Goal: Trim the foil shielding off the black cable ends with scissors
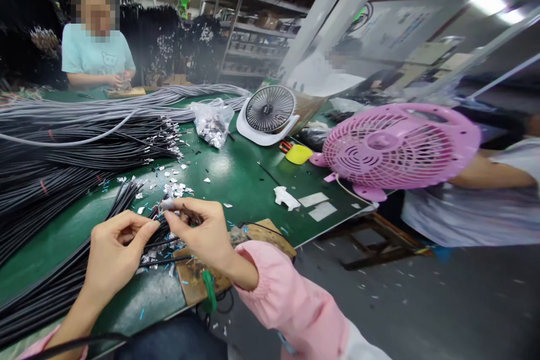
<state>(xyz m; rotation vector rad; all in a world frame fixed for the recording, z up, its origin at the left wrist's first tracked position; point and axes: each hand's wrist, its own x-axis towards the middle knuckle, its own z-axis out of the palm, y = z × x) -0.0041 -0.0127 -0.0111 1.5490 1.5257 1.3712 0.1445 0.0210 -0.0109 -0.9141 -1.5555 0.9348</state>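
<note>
My left hand [116, 253] pinches the stripped end of a black cable at the lower left, thumb and forefinger pressed together. Close beside it, my right hand [205, 233] is closed, with a small grey piece [167, 204] at its fingertips and brownish thin pieces partly hidden in its curled fingers. Thin wire ends show between the two hands. Below them lie black cables [54, 292], running off to the lower left. Under my right wrist is a worn wooden board [192, 281] with a green loop [208, 288] at its edge.
Bundles of black cables [84, 152] and grey cables [169, 98] cover the left. Foil scraps [177, 188], a plastic bag [212, 122], a white fan [270, 109], yellow object [298, 153] and pink fan [383, 146] lie beyond. One person [98, 56] sits opposite; another's arm [493, 173] is at right.
</note>
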